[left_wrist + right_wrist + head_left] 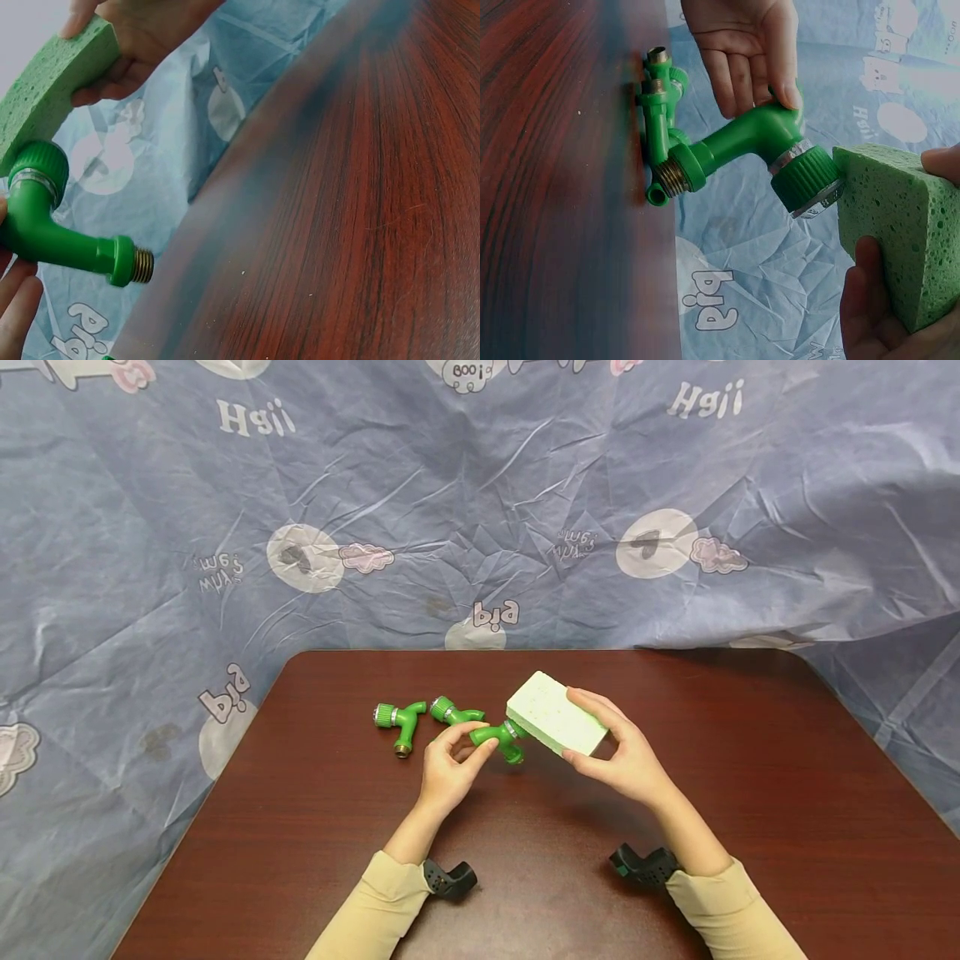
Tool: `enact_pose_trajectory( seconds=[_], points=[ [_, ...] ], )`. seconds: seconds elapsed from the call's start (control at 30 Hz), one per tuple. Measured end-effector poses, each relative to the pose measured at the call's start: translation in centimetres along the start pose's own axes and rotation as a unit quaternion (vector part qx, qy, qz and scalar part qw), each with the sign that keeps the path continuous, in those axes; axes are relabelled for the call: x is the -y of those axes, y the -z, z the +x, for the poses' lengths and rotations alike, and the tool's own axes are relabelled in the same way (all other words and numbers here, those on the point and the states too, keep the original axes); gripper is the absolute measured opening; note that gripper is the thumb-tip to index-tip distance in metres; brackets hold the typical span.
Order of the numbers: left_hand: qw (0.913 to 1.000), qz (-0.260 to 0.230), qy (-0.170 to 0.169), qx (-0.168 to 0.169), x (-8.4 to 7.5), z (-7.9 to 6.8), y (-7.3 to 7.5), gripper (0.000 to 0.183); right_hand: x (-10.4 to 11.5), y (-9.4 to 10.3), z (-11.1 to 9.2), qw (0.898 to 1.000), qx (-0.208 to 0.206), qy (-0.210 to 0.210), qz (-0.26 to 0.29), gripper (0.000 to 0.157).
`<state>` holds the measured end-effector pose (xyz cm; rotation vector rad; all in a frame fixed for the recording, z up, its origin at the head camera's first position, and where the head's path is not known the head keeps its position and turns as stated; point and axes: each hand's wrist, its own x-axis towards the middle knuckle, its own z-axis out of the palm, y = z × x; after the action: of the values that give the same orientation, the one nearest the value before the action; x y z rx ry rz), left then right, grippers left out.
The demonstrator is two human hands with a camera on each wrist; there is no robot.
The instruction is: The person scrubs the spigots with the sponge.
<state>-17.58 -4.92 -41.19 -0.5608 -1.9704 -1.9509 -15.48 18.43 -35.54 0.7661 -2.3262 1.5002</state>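
Observation:
My left hand point(447, 767) pinches a green faucet point(491, 737) by its spout, thumb on one side and fingers on the other. Its ribbed knob point(807, 180) and brass threaded end point(142, 265) show in the wrist views. Across from it, my right hand point(628, 758) grips a pale green sponge point(557, 713) by its edges. One end of the sponge touches the faucet's knob, as the right wrist view shows. Both things are held above the table.
Two more green faucets lie on the dark brown table point(300, 827): one faucet point(405, 720) at the left, another faucet point(450, 710) partly hidden behind the left hand. A printed blue-grey cloth point(450, 510) hangs behind the table's far edge.

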Motion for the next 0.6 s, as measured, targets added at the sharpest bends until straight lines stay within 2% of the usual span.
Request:
enact_pose_trajectory(
  seconds=[0.23, 0.47, 0.6],
  points=[
    [0.9996, 0.009, -0.019, -0.019, 0.0, 0.0, 0.0, 0.026, -0.3, -0.8, -0.1, 1.000, -0.001, -0.007, -0.020, 0.069],
    [0.9943, 0.047, -0.081, -0.051, 0.1, -0.1, -0.3, 0.024, -0.2, -1.9, -0.1, 0.999, 0.000, -0.004, -0.032, 0.071],
    [0.9922, 0.055, -0.093, -0.061, 0.1, -0.1, -0.4, 0.025, -0.9, -2.4, -0.2, 0.999, 0.010, 0.005, -0.036, 0.073]
  ],
)
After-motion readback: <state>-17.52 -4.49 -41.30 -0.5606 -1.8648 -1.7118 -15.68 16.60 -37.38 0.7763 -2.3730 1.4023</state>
